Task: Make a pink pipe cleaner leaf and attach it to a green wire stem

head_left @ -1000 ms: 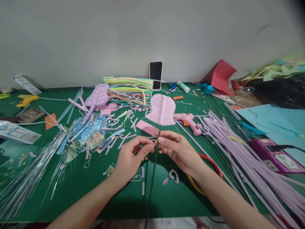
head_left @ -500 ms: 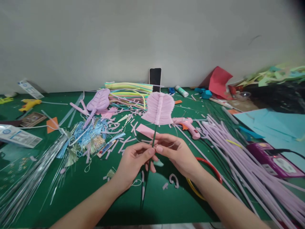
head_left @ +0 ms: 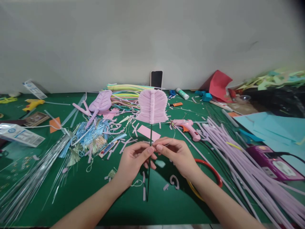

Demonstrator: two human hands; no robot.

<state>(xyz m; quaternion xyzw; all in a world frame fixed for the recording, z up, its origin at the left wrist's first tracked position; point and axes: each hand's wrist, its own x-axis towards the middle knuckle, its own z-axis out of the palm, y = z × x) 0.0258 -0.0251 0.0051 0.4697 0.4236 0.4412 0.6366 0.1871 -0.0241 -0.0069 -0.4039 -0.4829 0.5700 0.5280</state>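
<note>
I hold a thin dark green wire stem [head_left: 149,178] upright over the green table [head_left: 95,203]. Its top carries a pink fuzzy pipe-cleaner leaf [head_left: 152,106]. My left hand [head_left: 133,162] pinches the stem from the left. From the right, my right hand [head_left: 176,154] pinches the stem at the same height, fingertips almost meeting. A thin wire loop curves past my right fingers. The stem's lower end reaches down near the table.
A pink glue gun [head_left: 188,126] lies behind my right hand, with a sheaf of lilac pipe cleaners [head_left: 240,159] and a purple device [head_left: 274,157] to the right. A red and yellow ring [head_left: 209,175] lies under my right wrist. Cut scraps, another lilac leaf [head_left: 101,101] and a phone [head_left: 156,79] sit further back.
The stem has swung from a lean to nearly vertical and the leaf has risen and shifted left. Both hands kept their pinch on it.
</note>
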